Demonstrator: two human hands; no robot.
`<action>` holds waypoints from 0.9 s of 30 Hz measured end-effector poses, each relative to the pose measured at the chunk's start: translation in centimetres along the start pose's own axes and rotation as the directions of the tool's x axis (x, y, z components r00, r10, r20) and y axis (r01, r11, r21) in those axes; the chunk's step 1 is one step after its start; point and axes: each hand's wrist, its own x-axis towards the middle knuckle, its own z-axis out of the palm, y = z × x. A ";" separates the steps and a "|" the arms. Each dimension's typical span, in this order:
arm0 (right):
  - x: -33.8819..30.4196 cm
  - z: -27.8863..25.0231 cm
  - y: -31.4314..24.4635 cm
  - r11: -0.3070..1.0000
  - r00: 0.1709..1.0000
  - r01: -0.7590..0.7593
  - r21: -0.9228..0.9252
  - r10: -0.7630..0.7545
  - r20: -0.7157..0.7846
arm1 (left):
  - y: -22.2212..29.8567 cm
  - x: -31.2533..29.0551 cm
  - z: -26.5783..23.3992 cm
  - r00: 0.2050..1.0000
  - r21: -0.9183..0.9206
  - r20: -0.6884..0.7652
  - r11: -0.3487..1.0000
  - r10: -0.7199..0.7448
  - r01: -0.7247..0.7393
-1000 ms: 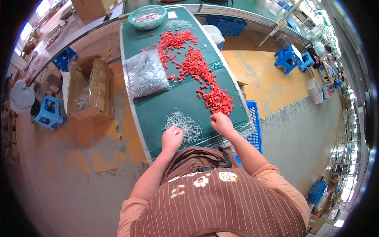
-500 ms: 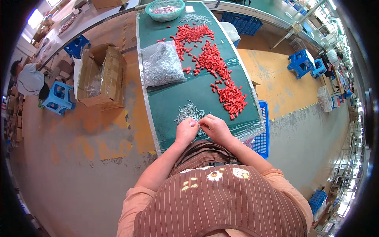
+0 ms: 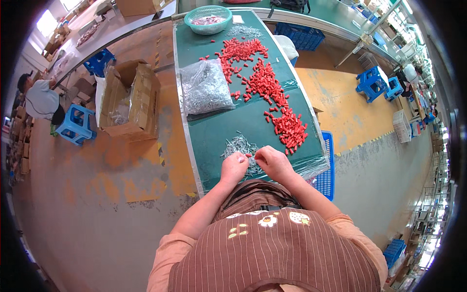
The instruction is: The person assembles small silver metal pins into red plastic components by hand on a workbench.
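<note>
Over the near end of the green-topped table, my left hand (image 3: 235,167) is closed, with a small red cylindrical piece (image 3: 248,155) sticking out at its fingertips. Close beside it, my right hand (image 3: 274,162) has thumb and fingers pinched together; whatever they hold is too small to make out. Beneath both hands lies a loose pile of thin silver metal pins (image 3: 238,145), partly covered by them. Beyond and to the right spreads a long heap of red cylindrical pieces (image 3: 290,130), like those scattered farther up the table.
A clear plastic bag of silver pins (image 3: 206,88) lies at the table's left edge. At the far end stands a green mesh basket (image 3: 209,29). A blue crate (image 3: 327,170) is below the right edge. An open cardboard box (image 3: 141,104) and blue stool (image 3: 76,124) stand left, near a seated person.
My hands have drawn slightly apart, and a red piece now shows between them at the left fingertips. The whole view has shifted a little.
</note>
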 end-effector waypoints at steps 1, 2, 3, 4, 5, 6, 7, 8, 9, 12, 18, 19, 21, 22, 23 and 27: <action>0.0 0.0 -0.1 0.994 0.998 0.068 -0.081 -0.068 0.002 | -0.2 -0.1 0.1 1.000 -0.015 -0.002 1.000 0.020 -0.020; -0.1 0.2 -0.1 0.994 0.998 0.069 -0.082 -0.070 0.000 | -0.3 -0.2 0.2 0.999 -0.031 -0.005 0.999 0.039 -0.039; -0.1 0.6 0.1 0.984 0.992 0.127 -0.125 -0.127 0.004 | -0.4 -0.3 0.3 0.999 -0.043 0.004 0.998 0.040 -0.040; 0.0 0.9 0.3 0.968 0.983 0.184 -0.168 -0.185 0.009 | -0.1 -0.5 0.3 0.999 -0.045 0.003 0.998 0.044 -0.043; 0.0 1.2 0.4 0.964 0.981 0.195 -0.182 -0.196 0.016 | 0.2 -0.7 0.2 0.999 -0.027 0.006 0.998 0.051 -0.051; 0.2 1.2 0.5 0.963 0.980 0.197 -0.185 -0.197 0.015 | 0.4 -0.6 0.2 0.998 -0.009 0.009 0.998 0.058 -0.058; 0.4 1.2 0.2 0.966 0.981 0.196 -0.170 -0.192 0.039 | 0.2 -0.6 0.2 0.999 -0.010 0.016 0.999 0.034 -0.034; 0.6 1.1 -0.1 0.968 0.980 0.196 -0.154 -0.188 0.064 | 0.0 -0.6 0.1 0.999 -0.013 0.013 0.999 0.031 -0.030; 0.6 0.5 -0.5 0.988 0.989 0.130 -0.077 -0.125 0.077 | -0.2 -0.5 -0.1 1.000 -0.029 0.020 1.000 -0.002 0.002; 1.1 0.5 0.9 0.999 1.000 -0.028 -0.045 0.028 -0.008 | -0.2 -0.3 -0.9 0.999 -0.059 0.007 0.997 -0.041 0.042; 2.6 5.2 5.5 0.979 0.990 -0.003 -0.203 0.032 0.140 | -1.4 0.1 -1.0 0.996 -0.083 -0.075 0.996 -0.043 0.037; 2.7 6.2 6.2 0.974 0.987 0.011 -0.225 0.026 0.158 | -1.4 0.0 -1.1 0.995 -0.112 -0.082 0.992 -0.063 0.053; 2.7 7.4 6.8 0.969 0.984 0.040 -0.243 0.004 0.177 | -1.7 0.0 -1.1 0.994 -0.111 -0.082 0.992 -0.068 0.059; 2.4 7.5 6.8 0.967 0.987 0.053 -0.250 -0.013 0.160 | -1.7 -0.1 -1.2 0.995 -0.111 -0.067 0.992 -0.074 0.066; 2.4 7.6 7.0 0.964 0.989 0.065 -0.258 -0.028 0.143 | -1.7 -0.2 -1.3 0.995 -0.101 -0.077 0.993 -0.064 0.056; 2.6 7.2 7.2 0.947 0.994 0.059 -0.317 -0.027 0.104 | -1.8 -0.4 -1.5 0.993 -0.074 -0.093 0.995 -0.078 0.071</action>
